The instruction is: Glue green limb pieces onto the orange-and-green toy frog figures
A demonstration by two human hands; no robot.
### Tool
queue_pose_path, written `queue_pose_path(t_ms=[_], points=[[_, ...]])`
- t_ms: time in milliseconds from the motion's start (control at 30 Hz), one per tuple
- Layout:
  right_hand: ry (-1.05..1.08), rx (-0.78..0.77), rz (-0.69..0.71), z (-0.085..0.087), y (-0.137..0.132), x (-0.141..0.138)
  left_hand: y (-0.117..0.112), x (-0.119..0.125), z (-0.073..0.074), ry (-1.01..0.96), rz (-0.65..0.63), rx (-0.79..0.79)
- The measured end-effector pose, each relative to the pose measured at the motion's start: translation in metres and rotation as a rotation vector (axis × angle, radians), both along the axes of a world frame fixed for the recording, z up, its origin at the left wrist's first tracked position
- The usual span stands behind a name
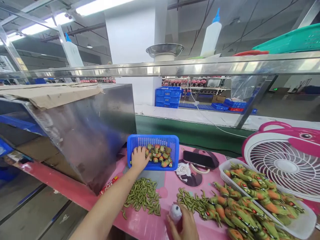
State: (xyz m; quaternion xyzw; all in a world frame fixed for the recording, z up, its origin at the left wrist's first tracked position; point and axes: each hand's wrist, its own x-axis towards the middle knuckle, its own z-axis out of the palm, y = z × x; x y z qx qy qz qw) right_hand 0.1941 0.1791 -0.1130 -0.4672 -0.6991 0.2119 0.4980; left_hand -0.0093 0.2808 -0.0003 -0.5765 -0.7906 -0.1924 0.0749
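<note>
1. Left hand: inside the blue basket, at its left side, over the painted pieces. Fingers slightly apart, thumb out to the side; can't tell if it's pinching one.
2. Right hand: near edge of the worktop, fingers and thumb curled around a white round-topped container, dark spot on top.
3. Painted pieces: green and orange, rounded, loose in basket, mostly middle and right. Basket at the far side of the pink worktop, beside the metal box.
4. Left pile: small curved green pieces, on worktop between basket and near edge, by the left forearm.
5. Right pile: same kind of pieces, just beyond right hand, running up to the heap of figures.
6. Heap: green-orange insect-like figures, lying loose against the white tray; tray holds more of them.
7. Phone: dark screen, right of basket; crumpled tissue between. Pink fan behind tray.
</note>
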Motion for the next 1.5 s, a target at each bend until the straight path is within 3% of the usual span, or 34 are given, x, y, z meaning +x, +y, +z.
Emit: queue_pose_path(t_ms=[200, 333, 700, 1000, 1267, 1500], points=[[-0.029, -0.054, 0.019, 0.006, -0.002, 0.004, -0.013, -0.009, -0.007, 0.081, -0.143, -0.053], [-0.074, -0.003, 0.052, 0.009, 0.0, 0.009, -0.021, -0.011, -0.008, 0.135, -0.217, -0.104], [-0.136, 0.037, 0.03, 0.014, 0.001, 0.009, -0.026, 0.001, -0.007, 0.274, -0.059, -0.163], [-0.198, 0.031, 0.105, 0.008, 0.008, 0.01, -0.021, 0.007, 0.004, 0.296, -0.215, -0.159], [-0.137, 0.113, 0.035, 0.02, 0.005, 0.004, -0.022, 0.01, 0.008, 0.123, -0.255, -0.154], [-0.075, 0.084, -0.017, 0.017, 0.007, 0.005, -0.028, 0.011, 0.021, -0.343, -0.271, -0.036]])
